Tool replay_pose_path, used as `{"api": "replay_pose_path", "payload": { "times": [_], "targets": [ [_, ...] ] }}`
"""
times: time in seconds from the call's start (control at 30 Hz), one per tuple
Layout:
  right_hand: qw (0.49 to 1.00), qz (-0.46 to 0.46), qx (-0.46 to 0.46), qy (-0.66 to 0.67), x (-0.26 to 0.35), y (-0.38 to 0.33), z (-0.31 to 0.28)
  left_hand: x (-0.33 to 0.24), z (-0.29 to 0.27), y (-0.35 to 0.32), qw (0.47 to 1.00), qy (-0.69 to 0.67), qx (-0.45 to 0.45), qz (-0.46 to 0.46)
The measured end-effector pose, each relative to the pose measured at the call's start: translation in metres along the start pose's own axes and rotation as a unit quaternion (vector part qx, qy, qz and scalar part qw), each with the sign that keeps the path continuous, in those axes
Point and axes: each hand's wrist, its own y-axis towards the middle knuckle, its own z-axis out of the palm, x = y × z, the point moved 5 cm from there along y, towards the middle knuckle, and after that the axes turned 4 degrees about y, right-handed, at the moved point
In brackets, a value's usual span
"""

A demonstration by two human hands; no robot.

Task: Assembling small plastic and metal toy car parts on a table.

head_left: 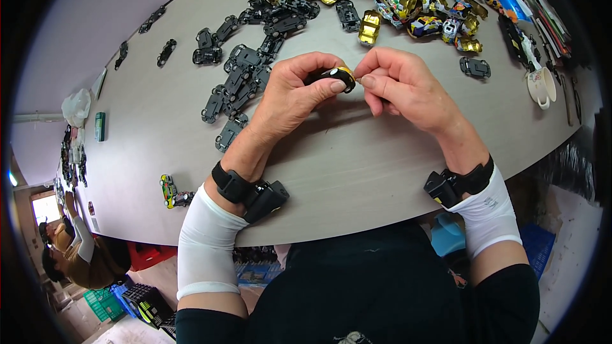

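Note:
Close to the middle of the table, my left hand (288,94) is closed round a small black toy car (334,75) with some yellow on it. Thumb and fingers cover much of its body. Right beside the car's end, my right hand (408,92) is closed in a pinch. A tiny thin bit shows at its fingertips, too small to name. Left of my left hand lies a cluster of dark grey toy car chassis (239,83). Beyond my hands, a gold car shell (369,28) rests near a heap of colourful car shells (408,1).
A lone chassis (475,67) and a white cup (541,88) are at the right. At the left stand a green box (99,126) and a plastic bag (76,107). A colourful toy car (167,191) sits near the front edge. Two people (76,255) work at the far left.

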Motion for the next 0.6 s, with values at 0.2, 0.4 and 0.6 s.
{"api": "replay_pose_path", "payload": {
  "times": [0.2, 0.4, 0.6],
  "targets": [
    [1.000, -0.009, -0.004, -0.012, 0.0051, -0.0024, 0.0007, -0.0020, 0.0024, -0.0011, 1.000, 0.017, 0.007, -0.017],
    [1.000, -0.007, 0.018, -0.011, 0.0046, -0.0025, 0.0010, -0.0026, 0.0036, -0.0020, 0.999, 0.023, 0.005, -0.047],
    [0.999, -0.021, 0.027, -0.019, 0.0012, -0.0015, 0.0021, -0.0038, 0.0058, -0.0045, 0.999, 0.038, 0.007, -0.029]
  ]
}}
